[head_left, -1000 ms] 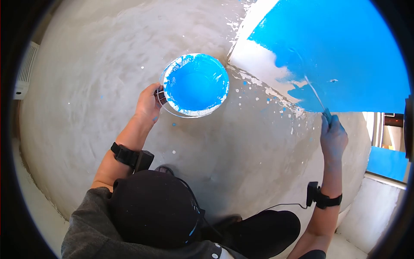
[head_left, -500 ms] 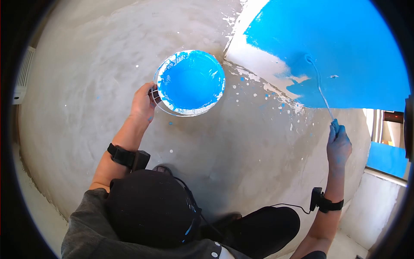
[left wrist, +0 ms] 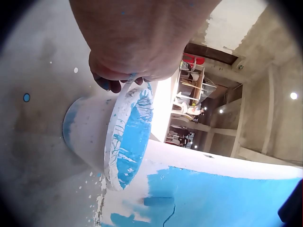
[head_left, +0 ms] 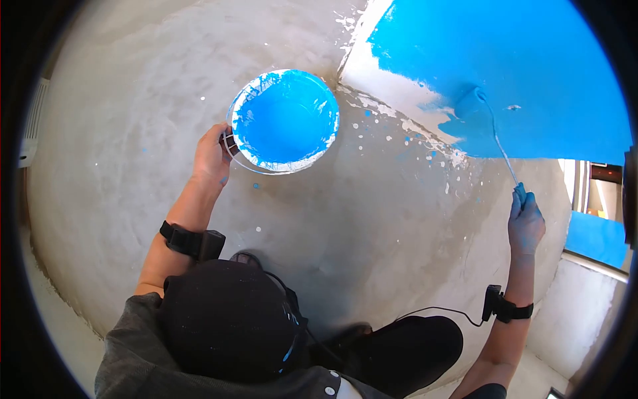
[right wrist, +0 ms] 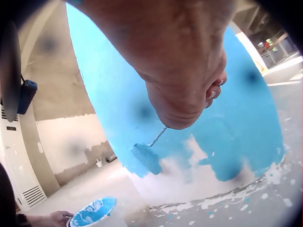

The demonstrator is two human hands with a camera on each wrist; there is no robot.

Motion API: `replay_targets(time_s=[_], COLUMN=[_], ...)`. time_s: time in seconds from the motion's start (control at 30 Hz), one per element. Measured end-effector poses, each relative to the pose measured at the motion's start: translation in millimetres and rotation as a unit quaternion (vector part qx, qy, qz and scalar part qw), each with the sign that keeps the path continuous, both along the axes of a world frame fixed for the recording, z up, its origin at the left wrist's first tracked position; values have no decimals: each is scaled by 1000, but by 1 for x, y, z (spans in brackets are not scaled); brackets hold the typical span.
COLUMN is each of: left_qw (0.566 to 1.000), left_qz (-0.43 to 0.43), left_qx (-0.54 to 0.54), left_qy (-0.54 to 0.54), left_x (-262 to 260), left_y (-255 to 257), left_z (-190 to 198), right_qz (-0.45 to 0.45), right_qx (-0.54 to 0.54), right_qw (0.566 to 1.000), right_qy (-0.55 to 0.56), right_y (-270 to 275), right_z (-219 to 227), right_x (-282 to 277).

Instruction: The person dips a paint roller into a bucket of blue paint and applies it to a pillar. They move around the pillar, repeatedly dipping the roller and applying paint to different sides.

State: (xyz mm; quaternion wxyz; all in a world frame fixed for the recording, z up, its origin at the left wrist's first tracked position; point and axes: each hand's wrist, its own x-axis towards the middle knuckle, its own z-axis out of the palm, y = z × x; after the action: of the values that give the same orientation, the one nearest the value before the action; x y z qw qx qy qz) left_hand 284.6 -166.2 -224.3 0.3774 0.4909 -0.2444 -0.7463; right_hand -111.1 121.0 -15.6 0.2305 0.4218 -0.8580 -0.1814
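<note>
Most of the wall is already blue; a white patch along its lower edge seems left to cover. The right hand's grip holds the roller against this wall; the left hand's grip holds the bucket near it.

Head view looks down from well above the fingers; both wrist views look closely past them, sharing the round, white, blue-smeared plastic bucket beyond.
</note>
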Motion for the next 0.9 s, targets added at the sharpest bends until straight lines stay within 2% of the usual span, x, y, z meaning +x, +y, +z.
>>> replay_targets(time_s=[0.07,0.2,0.27,0.33,0.4,0.6,0.67,0.8,0.9], left_qw=[1000,1000,1000,1000,1000,1000,1000,1000,1000], left_qz=[-1,1,0,5,5,-8,-10,-14,-17], left_qx=[3,-1,-10,-8,-9,-1,3,-6,-20], left_qy=[-9,14,21,8,1,-7,-16,-12,-7], left_x=[-7,-3,0,1,2,-3,-7,-4,0], left_y=[4,2,4,3,2,4,4,5,4], left_z=[6,5,9,11,11,5,5,7,9], right_qz=[-33,63,75,89,55,-6,-20,48,86], right_qx=[-2,-19,-12,-4,9,11,10,-6,-8], right_qw=[999,997,996,994,996,1000,999,999,996], right_qy=[13,-26,-43,-56,-63,16,44,-18,-18], right_y=[8,-44,-81,-91,-88,12,17,-36,-82], right_z=[1,-29,-43,-45,-43,-5,-4,-34,-55], right_x=[2,24,44,50,46,-10,-9,16,39])
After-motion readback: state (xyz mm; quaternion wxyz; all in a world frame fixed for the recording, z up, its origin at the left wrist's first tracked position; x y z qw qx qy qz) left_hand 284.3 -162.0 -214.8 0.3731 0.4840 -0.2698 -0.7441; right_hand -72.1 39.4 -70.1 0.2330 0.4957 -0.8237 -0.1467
